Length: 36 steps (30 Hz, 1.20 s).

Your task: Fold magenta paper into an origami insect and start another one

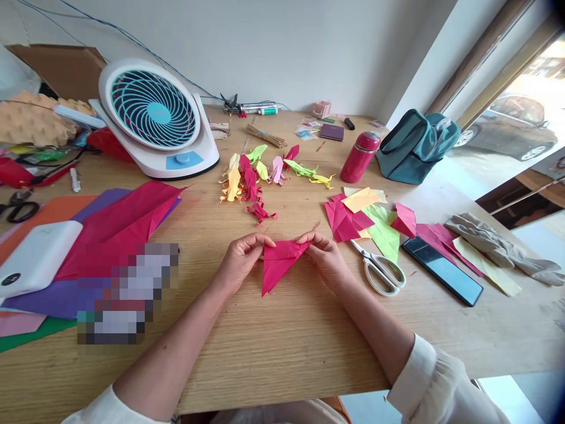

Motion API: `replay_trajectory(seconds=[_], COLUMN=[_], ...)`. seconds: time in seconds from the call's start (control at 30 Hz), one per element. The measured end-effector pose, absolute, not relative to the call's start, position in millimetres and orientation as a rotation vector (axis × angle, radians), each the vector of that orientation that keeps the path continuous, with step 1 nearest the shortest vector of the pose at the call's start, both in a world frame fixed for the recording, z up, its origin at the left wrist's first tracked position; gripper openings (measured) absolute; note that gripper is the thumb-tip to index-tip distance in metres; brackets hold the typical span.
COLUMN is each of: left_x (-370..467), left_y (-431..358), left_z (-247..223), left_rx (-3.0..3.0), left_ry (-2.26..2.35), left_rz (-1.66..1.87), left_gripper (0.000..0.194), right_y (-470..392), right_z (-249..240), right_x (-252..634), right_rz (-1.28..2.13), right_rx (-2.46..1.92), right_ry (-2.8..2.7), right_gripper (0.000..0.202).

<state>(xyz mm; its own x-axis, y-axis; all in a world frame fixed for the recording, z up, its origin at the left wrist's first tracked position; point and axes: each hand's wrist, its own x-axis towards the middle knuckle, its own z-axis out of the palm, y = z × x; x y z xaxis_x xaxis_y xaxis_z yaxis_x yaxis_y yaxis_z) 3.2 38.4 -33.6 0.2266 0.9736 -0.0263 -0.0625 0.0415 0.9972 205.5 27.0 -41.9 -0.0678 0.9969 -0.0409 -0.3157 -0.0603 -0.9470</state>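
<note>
A dark pink sheet of paper [282, 262], folded to a triangle with one point hanging down, is held between my two hands over the wooden table. My left hand [242, 259] pinches its upper left corner between thumb and fingers. At the upper right corner my right hand [325, 256] pinches it the same way. Just beyond lies a small folded dark pink paper figure [261, 213]. Behind it sit several more folded paper figures [249, 179] in yellow, pink, green and orange.
Scissors [384, 274], loose paper pieces [348, 218] and a phone [444, 271] lie to the right, with gloves [503, 247] beyond. A pink flask [359, 158] and teal bag [415, 147] stand behind. A fan [156, 118], coloured sheets [119, 227] and a white power bank [39, 259] occupy the left.
</note>
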Motion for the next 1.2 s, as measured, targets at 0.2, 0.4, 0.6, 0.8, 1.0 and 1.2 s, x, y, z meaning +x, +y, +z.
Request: replay_trajectory(seconds=[0.2,0.4,0.6,0.8,1.0,1.2], left_x=[3,-1,1,3,2,5], left_y=[41,39,37,42,42,40], left_z=[-33,-32,-29,-30,-32,-30], left_rx=[1.405,1.319,1.334,1.226,1.154,1.057], left_ry=[1.027,1.002,0.986,1.011,1.04,1.022], left_rz=[1.087,1.024,1.024,1.194,1.29,1.289], left_gripper=[0.017,0.02,0.023,0.021,0.028,0.035], right_y=[26,26,27,24,9,5], right_z=[-44,-45,-45,-43,-37,-36], right_x=[205,203,205,203,190,187], right_rz=[1.413,1.375,1.375,1.233,1.211,1.212], right_rx=[-0.992,-1.009,-1.015,-1.096,-1.204,-1.247], right_ry=[-0.974,-1.008,-1.005,-0.98,-1.408,-1.541], right_gripper=[0.028,0.026,0.029,0.034,0.035,0.038])
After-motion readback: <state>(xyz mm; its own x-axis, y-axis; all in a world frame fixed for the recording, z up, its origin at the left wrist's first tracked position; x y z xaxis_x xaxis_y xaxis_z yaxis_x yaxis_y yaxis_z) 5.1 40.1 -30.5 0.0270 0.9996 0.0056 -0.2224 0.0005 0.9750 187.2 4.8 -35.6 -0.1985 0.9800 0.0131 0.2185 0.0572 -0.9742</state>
